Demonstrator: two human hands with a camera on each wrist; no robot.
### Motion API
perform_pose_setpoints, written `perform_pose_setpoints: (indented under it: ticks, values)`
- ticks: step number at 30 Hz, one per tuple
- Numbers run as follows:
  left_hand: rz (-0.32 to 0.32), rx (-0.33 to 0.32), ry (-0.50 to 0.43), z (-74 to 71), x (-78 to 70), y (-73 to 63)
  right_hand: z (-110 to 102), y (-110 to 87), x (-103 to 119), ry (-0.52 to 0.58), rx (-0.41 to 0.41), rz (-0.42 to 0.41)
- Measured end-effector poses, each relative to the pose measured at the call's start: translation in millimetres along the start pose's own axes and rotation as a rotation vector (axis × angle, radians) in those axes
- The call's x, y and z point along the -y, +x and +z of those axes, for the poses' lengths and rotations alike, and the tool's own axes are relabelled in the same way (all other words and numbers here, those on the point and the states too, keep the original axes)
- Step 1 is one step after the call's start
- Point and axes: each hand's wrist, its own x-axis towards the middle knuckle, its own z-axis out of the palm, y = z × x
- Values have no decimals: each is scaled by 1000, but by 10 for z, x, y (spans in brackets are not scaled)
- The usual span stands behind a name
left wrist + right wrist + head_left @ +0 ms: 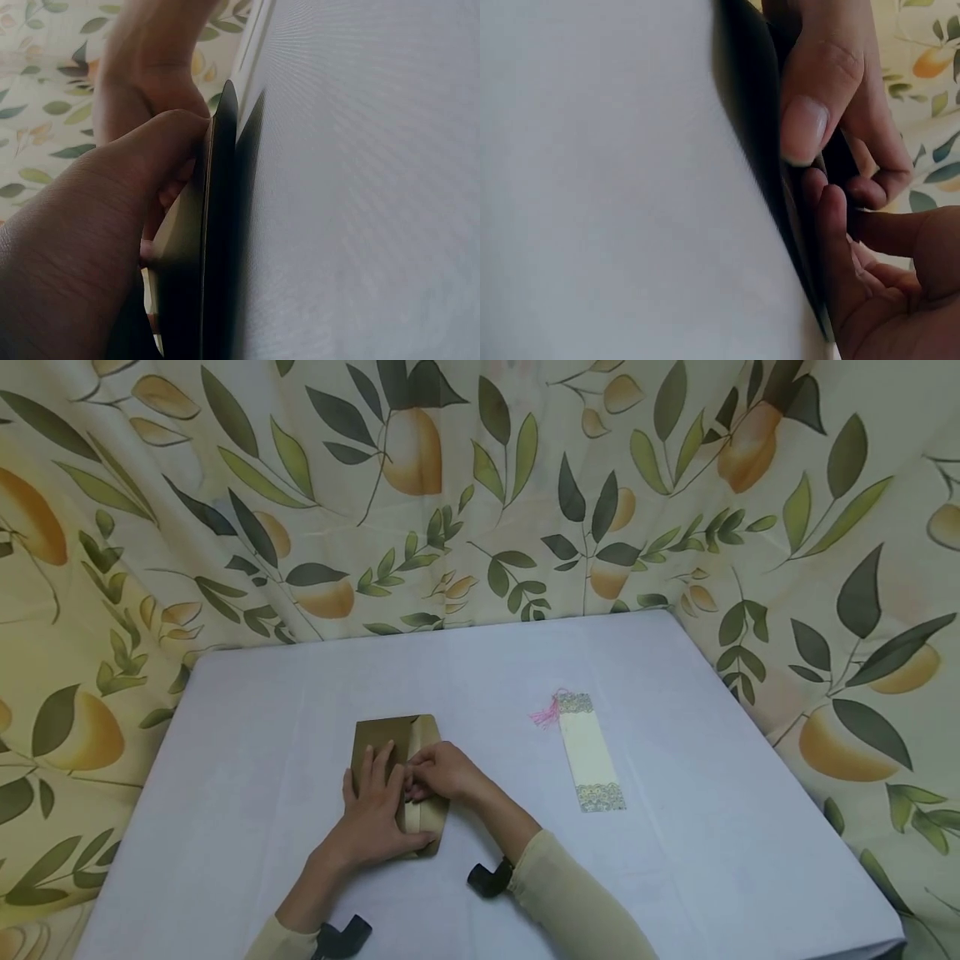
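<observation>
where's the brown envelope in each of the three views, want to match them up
Head: the brown envelope lies flat on the white table, left of centre, under both hands.
Left wrist: seen edge-on as a dark band running up the middle, the left hand against it.
Right wrist: a dark edge slanting down from top centre, the right hand beside it.
Shared landmark: the white table surface the envelope lies on.

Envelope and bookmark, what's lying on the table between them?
Nothing: in the head view, only bare white tablecloth separates the brown envelope from the bookmark.
</observation>
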Motion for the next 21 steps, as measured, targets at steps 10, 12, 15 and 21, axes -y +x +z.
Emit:
perform_pose_setpoints:
  ticks: [10, 12, 15, 21]
  values:
    - [-17, -9, 7, -28, -27, -9, -267, -168, -122, 48, 51, -19]
    - [-23, -5, 2, -35, -33, -9, -331, -207, -139, 43, 61, -24]
    - [-23, 2, 6, -31, -38, -7, -423, -267, -157, 35, 77, -20]
    - [-27, 17, 27, -14, -47, 0, -550, -387, -154, 4, 118, -22]
